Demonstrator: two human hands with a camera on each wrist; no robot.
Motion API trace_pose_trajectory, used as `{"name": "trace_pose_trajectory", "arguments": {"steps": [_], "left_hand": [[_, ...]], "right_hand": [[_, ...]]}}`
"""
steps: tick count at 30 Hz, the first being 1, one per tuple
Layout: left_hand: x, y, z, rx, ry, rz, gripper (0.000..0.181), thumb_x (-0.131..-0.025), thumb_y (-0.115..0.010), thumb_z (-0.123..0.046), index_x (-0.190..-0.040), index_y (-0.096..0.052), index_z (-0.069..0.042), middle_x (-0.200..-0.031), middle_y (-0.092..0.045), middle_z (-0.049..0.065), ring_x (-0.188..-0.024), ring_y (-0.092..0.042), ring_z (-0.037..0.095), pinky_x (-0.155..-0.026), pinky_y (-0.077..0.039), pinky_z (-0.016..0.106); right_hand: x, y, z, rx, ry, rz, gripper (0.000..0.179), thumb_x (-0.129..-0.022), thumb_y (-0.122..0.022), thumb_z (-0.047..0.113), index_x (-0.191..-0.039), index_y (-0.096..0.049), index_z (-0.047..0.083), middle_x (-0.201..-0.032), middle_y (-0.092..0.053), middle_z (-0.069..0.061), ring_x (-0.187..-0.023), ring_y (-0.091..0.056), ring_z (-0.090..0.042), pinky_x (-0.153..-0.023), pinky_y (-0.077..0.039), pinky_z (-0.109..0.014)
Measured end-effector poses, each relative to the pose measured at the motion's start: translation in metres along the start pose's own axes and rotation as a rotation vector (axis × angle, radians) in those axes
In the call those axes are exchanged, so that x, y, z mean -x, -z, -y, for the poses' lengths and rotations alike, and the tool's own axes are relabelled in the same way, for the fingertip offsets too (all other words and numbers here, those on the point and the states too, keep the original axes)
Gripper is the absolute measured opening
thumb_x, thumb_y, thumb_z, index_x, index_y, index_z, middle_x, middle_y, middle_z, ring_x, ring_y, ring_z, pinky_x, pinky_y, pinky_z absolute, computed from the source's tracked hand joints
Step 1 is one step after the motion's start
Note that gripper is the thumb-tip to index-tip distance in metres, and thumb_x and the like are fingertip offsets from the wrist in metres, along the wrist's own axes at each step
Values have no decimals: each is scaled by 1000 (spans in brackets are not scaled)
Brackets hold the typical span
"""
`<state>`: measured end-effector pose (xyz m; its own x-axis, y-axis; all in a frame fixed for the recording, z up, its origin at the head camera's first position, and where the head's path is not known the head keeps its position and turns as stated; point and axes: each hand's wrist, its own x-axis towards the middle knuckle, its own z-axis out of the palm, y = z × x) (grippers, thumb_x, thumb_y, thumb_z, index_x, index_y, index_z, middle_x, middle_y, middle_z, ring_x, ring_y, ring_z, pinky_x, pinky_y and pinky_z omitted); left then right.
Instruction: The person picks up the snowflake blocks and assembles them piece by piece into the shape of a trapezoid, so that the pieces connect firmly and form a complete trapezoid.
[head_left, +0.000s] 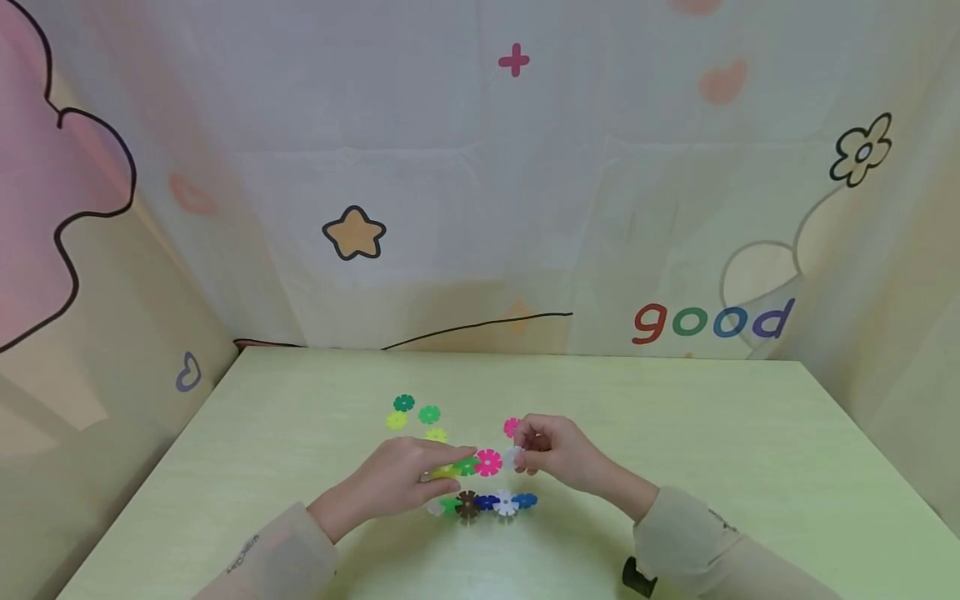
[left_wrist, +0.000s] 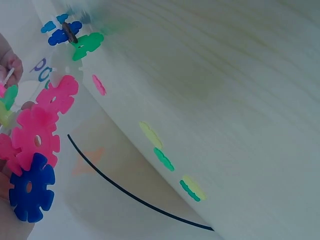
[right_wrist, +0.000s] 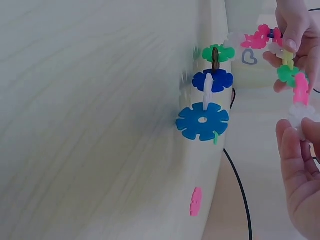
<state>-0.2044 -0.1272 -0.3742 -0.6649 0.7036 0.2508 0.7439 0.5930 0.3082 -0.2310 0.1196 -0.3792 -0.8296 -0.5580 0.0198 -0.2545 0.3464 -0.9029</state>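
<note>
A chain of notched, snowflake-shaped plastic discs passes through my left hand (head_left: 408,475), whose thumb and fingers pinch it near a yellow disc (right_wrist: 287,59). From there run a green disc (right_wrist: 287,76) and a bright pink disc (head_left: 488,462). My right hand (head_left: 558,454) pinches a whitish translucent disc (right_wrist: 302,114), which meets the pink one's edge. More of the chain shows in the left wrist view: pink discs (left_wrist: 37,137) and a dark blue disc (left_wrist: 32,187). Its near stretch includes a brown disc (head_left: 467,504), a white disc (head_left: 506,502) and a blue disc (right_wrist: 202,121) at the end.
Several loose discs lie on the pale wooden table (head_left: 675,433) beyond my hands: a teal disc (head_left: 403,402), a green disc (head_left: 429,414), yellow discs (head_left: 396,420) and a pink disc (head_left: 512,427) by the right fingers. A printed curtain (head_left: 480,208) hangs behind the table's far edge.
</note>
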Motion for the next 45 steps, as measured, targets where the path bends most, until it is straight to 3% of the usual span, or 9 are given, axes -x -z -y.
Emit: {"name": "trace_pose_trajectory", "arguments": {"steps": [5,10,12,16,21,29,36,40,45], "left_hand": [[-1,-1,0,5,-12,6,41,-82,-61,-29,-122,-55,-19,-110,-63,-2,-77,-63,3,-63,-45,13],[-2,-2,0,40,-25,18,41,-82,-61,-26,-122,-55,-16,-110,-63,-1,-55,-50,-4,-59,-42,10],[-1,-2,-1,50,-34,19,41,-82,-61,-23,-121,-55,-15,-109,-63,0,-54,-50,-5,-60,-43,10],[-1,-4,-3,41,-54,14,39,-81,-62,-21,-120,-57,-14,-107,-64,0,-70,-62,0,-67,-48,12],[0,-6,-5,26,-69,9,38,-81,-62,-21,-118,-58,-13,-105,-65,-1,-79,-64,4,-70,-49,14],[4,-8,-7,35,-99,-29,36,-80,-64,-18,-116,-60,-13,-94,-69,-2,-59,-54,-5,-60,-43,6],[4,-11,-10,20,-138,-61,34,-79,-65,-17,-113,-62,-14,-82,-68,-5,-50,-42,-7,-53,-34,1],[4,-11,-10,17,-119,-64,35,-78,-66,-18,-113,-62,-14,-87,-69,-4,-49,-42,-7,-51,-33,2],[1,-10,-11,21,-44,-41,38,-79,-65,-21,-116,-59,-16,-96,-68,-3,-46,-36,-7,-46,-31,6]], "right_hand": [[2,-3,2,26,18,-24,6,-82,-58,-1,-86,-54,-3,-77,-60,-14,-71,-59,-33,-60,-50,-21],[5,-6,6,47,58,-58,3,-81,-59,-2,-81,-56,-2,-72,-60,-13,-66,-59,-27,-58,-51,-22],[7,-7,6,49,69,-67,4,-80,-60,-3,-78,-56,-1,-70,-59,-13,-64,-60,-27,-57,-51,-23],[10,-9,7,73,81,-75,7,-78,-60,-4,-75,-57,0,-66,-58,-11,-61,-60,-24,-55,-51,-24],[13,-11,10,120,95,-72,9,-77,-61,-5,-73,-57,1,-66,-58,-9,-57,-56,-13,-54,-50,-22],[16,-13,16,144,110,-49,11,-76,-61,-8,-72,-56,2,-65,-57,-8,-56,-55,-13,-51,-49,-21],[17,-15,15,202,132,-57,13,-75,-62,-8,-72,-57,3,-64,-56,-4,-54,-48,-4,-51,-47,-20],[16,-16,13,202,126,-65,11,-76,-62,-6,-73,-57,3,-65,-56,-4,-55,-49,-3,-52,-48,-20],[13,-13,11,180,99,-56,7,-78,-61,-3,-76,-57,3,-69,-57,-6,-58,-51,-6,-55,-49,-20]]}}
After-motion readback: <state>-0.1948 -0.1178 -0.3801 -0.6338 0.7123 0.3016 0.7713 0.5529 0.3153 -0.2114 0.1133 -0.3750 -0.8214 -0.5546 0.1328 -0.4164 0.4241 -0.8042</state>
